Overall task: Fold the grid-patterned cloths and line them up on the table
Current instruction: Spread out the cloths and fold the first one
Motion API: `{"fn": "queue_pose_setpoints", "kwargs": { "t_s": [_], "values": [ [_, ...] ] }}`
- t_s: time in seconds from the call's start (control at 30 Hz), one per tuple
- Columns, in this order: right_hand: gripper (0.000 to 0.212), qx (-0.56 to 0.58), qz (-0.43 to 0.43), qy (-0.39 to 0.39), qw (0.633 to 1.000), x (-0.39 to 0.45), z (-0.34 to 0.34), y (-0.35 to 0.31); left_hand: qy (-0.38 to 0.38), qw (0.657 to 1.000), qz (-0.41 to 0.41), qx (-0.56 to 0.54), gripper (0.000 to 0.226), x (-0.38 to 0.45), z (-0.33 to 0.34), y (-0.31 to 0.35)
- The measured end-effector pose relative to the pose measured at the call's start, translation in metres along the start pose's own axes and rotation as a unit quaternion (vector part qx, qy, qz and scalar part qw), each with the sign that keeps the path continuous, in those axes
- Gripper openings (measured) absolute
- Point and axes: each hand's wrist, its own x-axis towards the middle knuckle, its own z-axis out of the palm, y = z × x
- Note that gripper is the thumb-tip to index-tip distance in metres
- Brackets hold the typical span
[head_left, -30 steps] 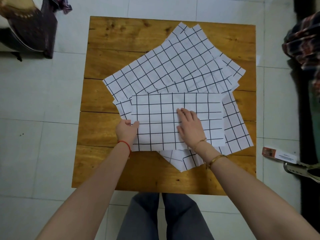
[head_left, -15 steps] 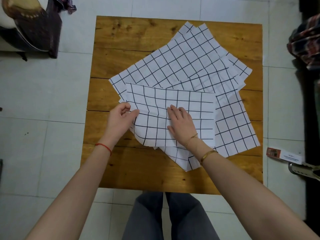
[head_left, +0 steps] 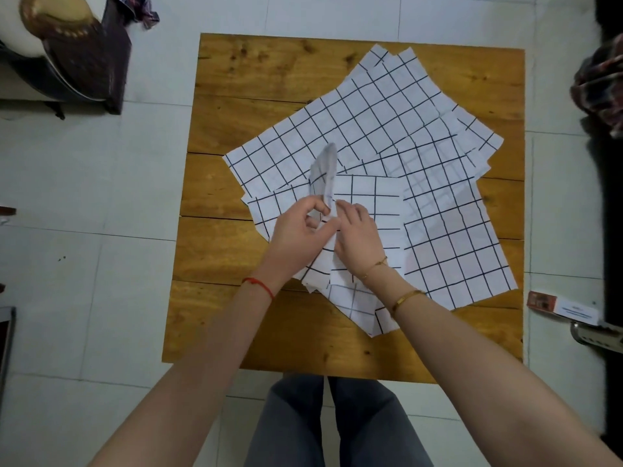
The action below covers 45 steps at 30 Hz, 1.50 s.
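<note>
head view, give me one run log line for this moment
phase: second fold | left hand: pinches lifted flap of top cloth | right hand: flat on it | unfolded cloths: spread beneath | table: none lined up

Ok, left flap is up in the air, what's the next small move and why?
Probably carry the raised flap rightward and lay it down: the left hand pinches it standing mid-fold, while the right hand presses the folded cloth flat as an anchor.
</note>
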Motion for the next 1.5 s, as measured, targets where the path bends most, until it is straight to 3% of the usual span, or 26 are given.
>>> {"fn": "queue_pose_setpoints", "kwargs": {
  "t_s": [0.07, 0.13, 0.17, 0.27, 0.33, 0.53, 0.8, 0.97, 1.17, 1.5],
  "values": [
    [0.044, 0.133, 0.046, 0.031, 0.989, -0.006, -0.012, 0.011, -0.014, 1.000, 0.019, -0.015, 0.013, 0.000, 0.018, 0.004],
    [0.020, 0.274, 0.156, 0.059, 0.947, -0.012, -0.025, 0.021, -0.027, 0.999, 0.035, -0.024, 0.009, 0.001, 0.035, 0.002],
    [0.019, 0.329, 0.212, 0.081, 0.917, -0.013, -0.028, 0.028, -0.036, 0.998, 0.037, -0.023, 0.006, 0.002, 0.043, -0.001],
    [0.044, 0.418, 0.316, 0.115, 0.844, -0.019, -0.036, 0.047, -0.073, 0.997, 0.031, -0.020, 0.013, 0.004, 0.065, -0.011],
    [0.048, 0.436, 0.347, 0.090, 0.826, -0.022, -0.040, 0.055, -0.097, 0.995, 0.037, 0.002, 0.021, 0.005, 0.075, -0.019],
    [0.043, 0.292, 0.314, 0.068, 0.901, -0.026, -0.035, 0.071, -0.054, 0.977, 0.125, 0.164, 0.041, 0.005, 0.065, -0.045],
    [0.017, 0.165, 0.306, 0.053, 0.936, -0.028, -0.032, 0.078, -0.071, 0.911, 0.107, 0.392, 0.062, 0.024, 0.035, -0.069],
    [0.030, 0.015, 0.153, 0.142, 0.978, -0.018, -0.034, 0.064, -0.066, 0.888, 0.109, 0.443, 0.068, 0.036, 0.031, -0.071],
    [0.059, -0.078, -0.020, -0.018, 0.997, 0.016, -0.020, 0.034, -0.063, 0.870, 0.114, 0.475, 0.079, 0.058, 0.028, -0.064],
    [0.061, -0.143, -0.022, -0.114, 0.983, 0.049, -0.003, 0.023, -0.090, 0.839, 0.095, 0.527, 0.085, 0.078, 0.026, -0.069]
  ]
}}
